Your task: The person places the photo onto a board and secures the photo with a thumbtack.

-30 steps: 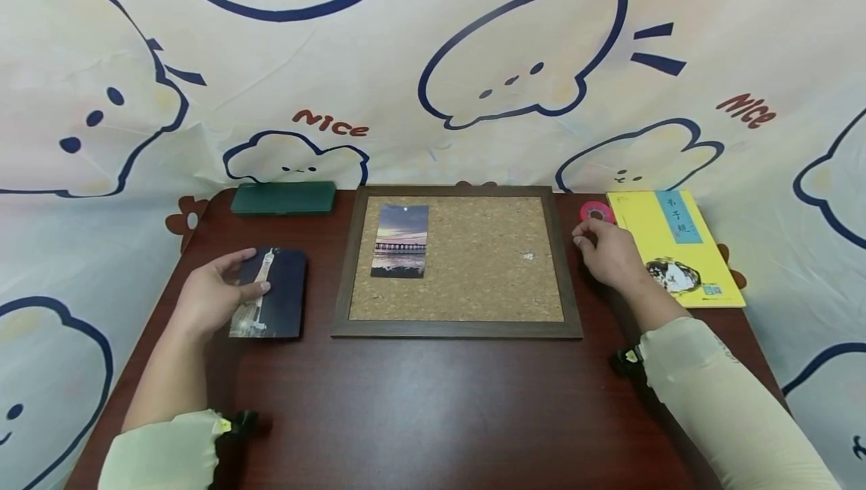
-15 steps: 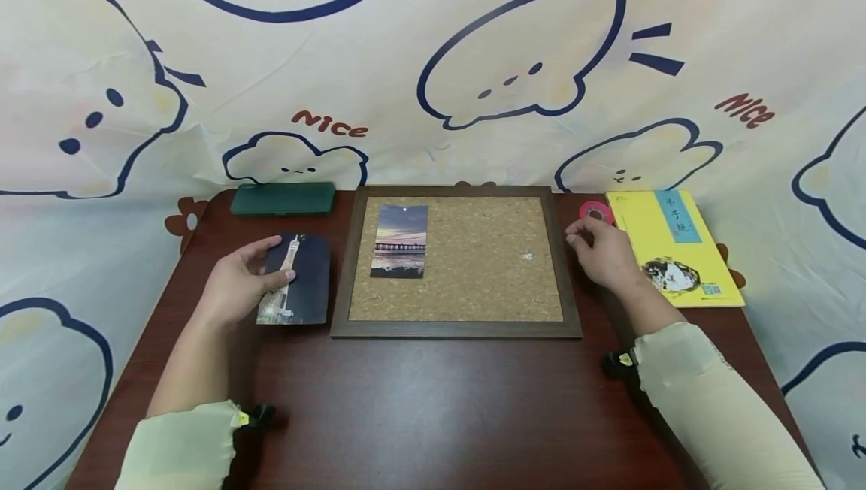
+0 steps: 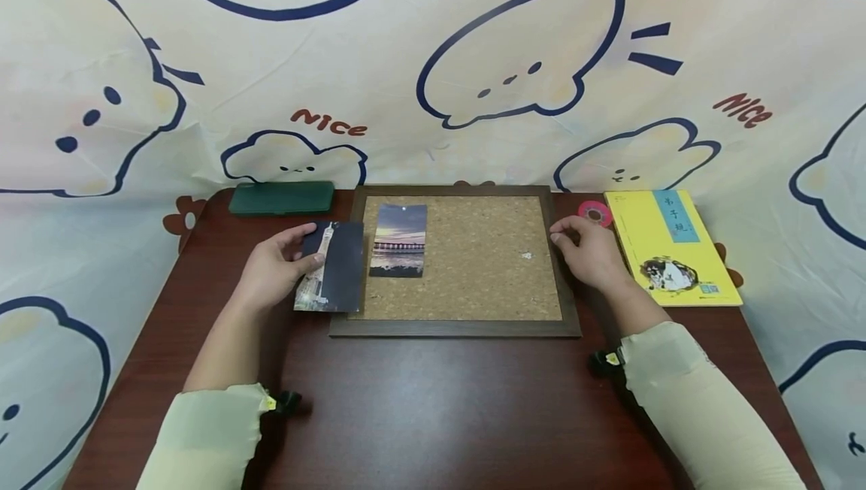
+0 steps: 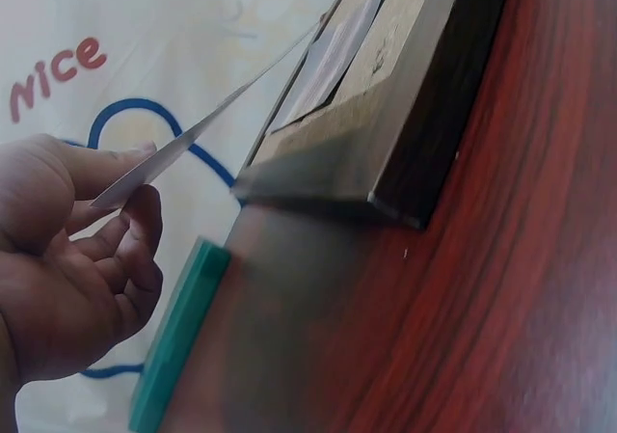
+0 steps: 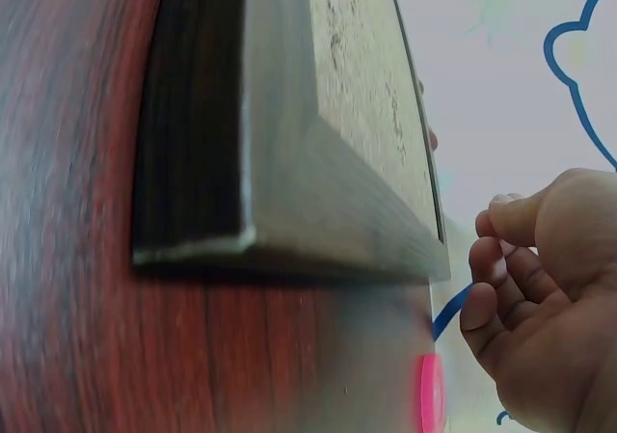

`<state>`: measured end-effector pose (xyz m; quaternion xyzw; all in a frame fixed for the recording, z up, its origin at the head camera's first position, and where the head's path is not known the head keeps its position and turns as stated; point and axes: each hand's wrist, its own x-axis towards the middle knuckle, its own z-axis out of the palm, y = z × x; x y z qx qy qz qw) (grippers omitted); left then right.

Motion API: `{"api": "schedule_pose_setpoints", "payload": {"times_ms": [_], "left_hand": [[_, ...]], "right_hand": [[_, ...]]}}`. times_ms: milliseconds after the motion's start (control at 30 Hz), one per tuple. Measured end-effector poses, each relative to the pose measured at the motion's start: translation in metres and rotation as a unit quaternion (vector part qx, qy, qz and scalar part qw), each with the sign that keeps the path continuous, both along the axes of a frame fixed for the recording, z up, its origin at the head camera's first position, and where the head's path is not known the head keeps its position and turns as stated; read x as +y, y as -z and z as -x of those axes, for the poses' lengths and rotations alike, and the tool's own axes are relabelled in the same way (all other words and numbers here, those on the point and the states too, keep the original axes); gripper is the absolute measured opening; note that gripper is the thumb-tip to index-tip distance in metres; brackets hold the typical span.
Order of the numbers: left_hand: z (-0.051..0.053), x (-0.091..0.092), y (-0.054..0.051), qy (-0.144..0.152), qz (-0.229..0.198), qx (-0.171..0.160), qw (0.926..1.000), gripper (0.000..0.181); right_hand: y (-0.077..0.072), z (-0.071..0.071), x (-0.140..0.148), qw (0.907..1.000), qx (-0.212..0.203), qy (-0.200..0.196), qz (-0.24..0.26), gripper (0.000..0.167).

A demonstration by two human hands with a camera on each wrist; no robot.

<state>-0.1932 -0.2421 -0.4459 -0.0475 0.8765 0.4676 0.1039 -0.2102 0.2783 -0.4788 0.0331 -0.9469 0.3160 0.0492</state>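
Note:
My left hand [image 3: 274, 268] pinches a dark photo [image 3: 345, 272] of a lit tower by its left edge. The left wrist view shows this photo [image 4: 178, 148] edge-on, tilted above the table, between thumb and fingers. Its right edge overlaps the left frame of the corkboard [image 3: 487, 264]. On the board's left side, a sunset bridge photo [image 3: 398, 246] is fixed with a small whitish pin at its top. My right hand [image 3: 591, 253] is over the board's right edge, thumb and index fingertips together, other fingers curled [image 5: 496, 308]. Anything tiny between those fingertips is too small to make out.
A pink-red round disc [image 3: 595, 213] lies behind my right hand, beside a yellow book [image 3: 676, 242]. The green case [image 3: 280, 198] stands at the back left. Patterned cloth [image 3: 433, 62] hangs behind the dark red table [image 3: 433, 407]. Small whitish marks [image 3: 527, 255] show on the cork.
My left hand has carried the tower photo rightward and slightly back, from the table's left side to the board's left frame. My right hand has moved left, away from the pink-red disc.

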Motion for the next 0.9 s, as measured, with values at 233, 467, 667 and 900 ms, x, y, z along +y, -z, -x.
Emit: {"api": "schedule_pose_setpoints", "payload": {"times_ms": [233, 467, 667, 900], "left_hand": [[0.010, 0.020, -0.002, 0.006, -0.017, -0.003, 0.9998, 0.062], [0.019, 0.041, 0.001, 0.018, -0.026, 0.010, 0.9995, 0.060], [0.024, 0.062, 0.005, 0.035, -0.040, 0.014, 0.9985, 0.060], [0.028, 0.080, 0.009, 0.058, -0.047, 0.031, 0.9967, 0.062]], "right_hand": [[-0.001, 0.001, -0.012, 0.9998, 0.009, -0.008, 0.017, 0.012], [-0.003, 0.005, -0.024, 0.9990, 0.004, -0.020, 0.038, 0.013], [-0.003, 0.007, -0.034, 0.9986, -0.007, -0.028, 0.045, 0.014], [0.000, 0.009, -0.042, 0.9976, -0.018, -0.031, 0.059, 0.011]]}}
